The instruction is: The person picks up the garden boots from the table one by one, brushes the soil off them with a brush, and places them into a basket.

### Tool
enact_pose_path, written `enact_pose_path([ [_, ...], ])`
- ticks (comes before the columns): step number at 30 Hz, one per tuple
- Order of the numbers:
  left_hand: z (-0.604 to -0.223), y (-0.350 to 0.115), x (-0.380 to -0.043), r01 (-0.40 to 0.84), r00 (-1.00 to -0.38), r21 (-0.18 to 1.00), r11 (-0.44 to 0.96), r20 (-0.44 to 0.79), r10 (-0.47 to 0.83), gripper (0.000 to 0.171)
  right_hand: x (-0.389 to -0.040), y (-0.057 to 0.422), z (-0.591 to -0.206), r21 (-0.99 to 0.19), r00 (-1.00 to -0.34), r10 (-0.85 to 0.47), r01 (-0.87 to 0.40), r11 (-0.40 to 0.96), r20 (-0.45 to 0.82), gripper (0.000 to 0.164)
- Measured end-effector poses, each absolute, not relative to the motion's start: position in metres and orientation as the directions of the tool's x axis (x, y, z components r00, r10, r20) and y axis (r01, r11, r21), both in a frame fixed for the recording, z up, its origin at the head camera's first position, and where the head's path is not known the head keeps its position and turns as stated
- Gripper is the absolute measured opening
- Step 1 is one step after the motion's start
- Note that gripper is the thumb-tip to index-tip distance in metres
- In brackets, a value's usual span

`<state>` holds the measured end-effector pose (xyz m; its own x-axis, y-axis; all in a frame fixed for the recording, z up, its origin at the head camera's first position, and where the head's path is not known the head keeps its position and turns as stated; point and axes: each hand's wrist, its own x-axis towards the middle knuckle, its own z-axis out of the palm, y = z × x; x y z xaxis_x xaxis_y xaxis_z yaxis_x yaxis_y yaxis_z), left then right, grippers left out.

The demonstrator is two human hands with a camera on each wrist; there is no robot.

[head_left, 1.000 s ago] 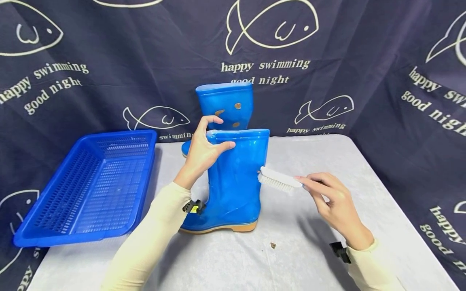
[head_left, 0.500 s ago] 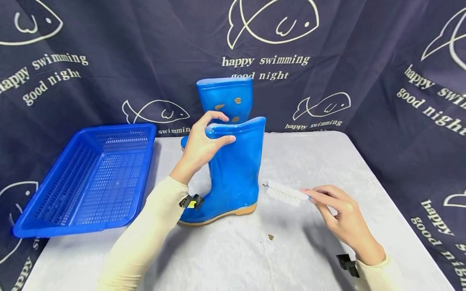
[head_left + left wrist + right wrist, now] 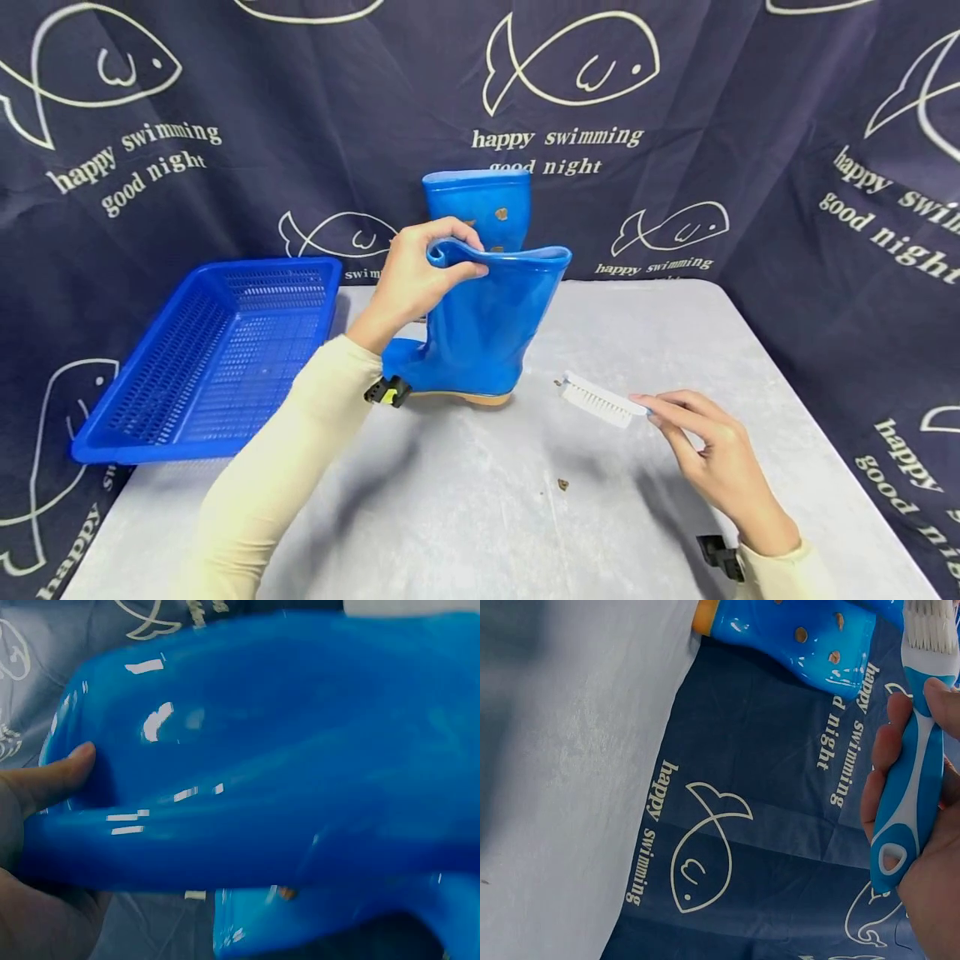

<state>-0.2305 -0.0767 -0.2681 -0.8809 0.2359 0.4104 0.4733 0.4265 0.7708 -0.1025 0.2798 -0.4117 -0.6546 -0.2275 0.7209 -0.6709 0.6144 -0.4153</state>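
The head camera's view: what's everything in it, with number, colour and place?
front boot: one, blue and tan, centre
rear boot: one, blue, brown-patched, further back
basket: one, blue, at left
brush: one, white and blue, right of centre
table: one, pale grey, below
brown bits: at least two, on table and near brush
curtain: one or more, dark blue, behind
wrist devices: two, black, on wrists
sleeves: two, cream, on arms
left hand: one, bare, gripping front boot
right hand: one, bare, holding brush
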Motion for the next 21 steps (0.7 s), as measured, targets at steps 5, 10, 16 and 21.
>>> enact_pose_path([
  [5,-0.251,-0.097,-0.235,0.537,-0.843,0.642,0.547,0.439,0.312,0.019,-0.108,0.276,-0.411,-0.411,-0.647,-0.249,-0.688,0.598,0.72,0.05],
  [10,-0.229,-0.115,-0.236,0.682,-0.719,0.347,0.644,0.477,0.505,0.023,-0.111,0.273,-0.412,-0.415,-0.652,-0.247,-0.684,0.6,0.717,0.048],
  [16,-0.209,-0.113,-0.24,0.802,-0.581,0.174,0.572,0.452,0.677,0.022,-0.107,0.272,-0.415,-0.409,-0.644,-0.239,-0.685,0.603,0.727,0.037],
  [21,-0.205,-0.117,-0.239,0.811,-0.551,0.121,0.573,0.49,0.676,0.015,-0.111,0.265,-0.418,-0.436,-0.608,-0.223,-0.736,0.517,0.762,0.017],
])
